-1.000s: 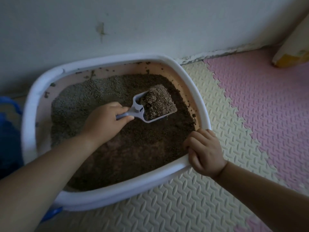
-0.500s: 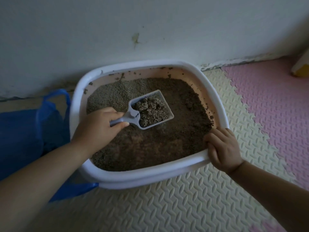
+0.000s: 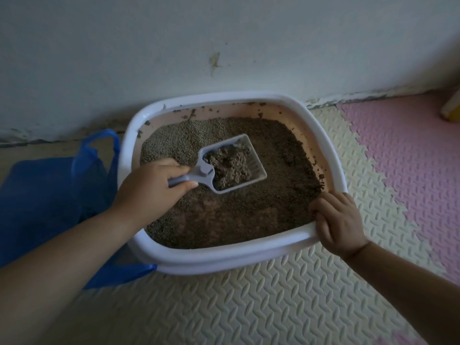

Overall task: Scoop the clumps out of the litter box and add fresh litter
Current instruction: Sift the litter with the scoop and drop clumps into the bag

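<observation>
Clumps (image 3: 230,168) sit in the scoop (image 3: 257,170) over the litter box (image 3: 224,257), handle running left into the left grip (image 3: 151,188), curled round it. The blue bag (image 3: 44,195) lies farther left; the right grip (image 3: 336,220) clasps the box's rim.

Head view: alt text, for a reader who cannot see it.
A left hand holds a scoop of clumps above the litter in a white box, while the right hand grips its near rim. A blue bag lies left of the box, which sits on foam mats by a wall.
</observation>
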The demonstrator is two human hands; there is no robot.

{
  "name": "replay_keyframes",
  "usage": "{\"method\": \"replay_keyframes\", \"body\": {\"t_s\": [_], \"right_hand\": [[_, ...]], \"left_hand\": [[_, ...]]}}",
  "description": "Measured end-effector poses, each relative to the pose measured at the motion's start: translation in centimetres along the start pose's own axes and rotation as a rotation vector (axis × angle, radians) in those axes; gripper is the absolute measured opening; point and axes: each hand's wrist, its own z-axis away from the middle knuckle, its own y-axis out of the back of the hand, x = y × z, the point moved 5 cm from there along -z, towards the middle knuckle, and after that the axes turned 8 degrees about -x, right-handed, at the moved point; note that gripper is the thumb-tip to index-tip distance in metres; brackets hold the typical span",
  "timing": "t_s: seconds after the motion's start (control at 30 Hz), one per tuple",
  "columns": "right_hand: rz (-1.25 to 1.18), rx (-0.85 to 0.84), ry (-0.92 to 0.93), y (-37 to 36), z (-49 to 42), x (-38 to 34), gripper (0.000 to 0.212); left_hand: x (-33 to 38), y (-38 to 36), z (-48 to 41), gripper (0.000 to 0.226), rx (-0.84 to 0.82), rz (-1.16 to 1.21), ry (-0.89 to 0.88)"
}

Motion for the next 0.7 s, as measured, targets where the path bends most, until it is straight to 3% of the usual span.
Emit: {"method": "replay_keyframes", "body": {"t_s": [0.7], "right_hand": [[-0.005,0.023,-0.009,0.0,-0.1,-0.1,0.022]], "left_hand": [[0.5,-1.7,1.2,0.043,0.056,0.078,0.072]]}}
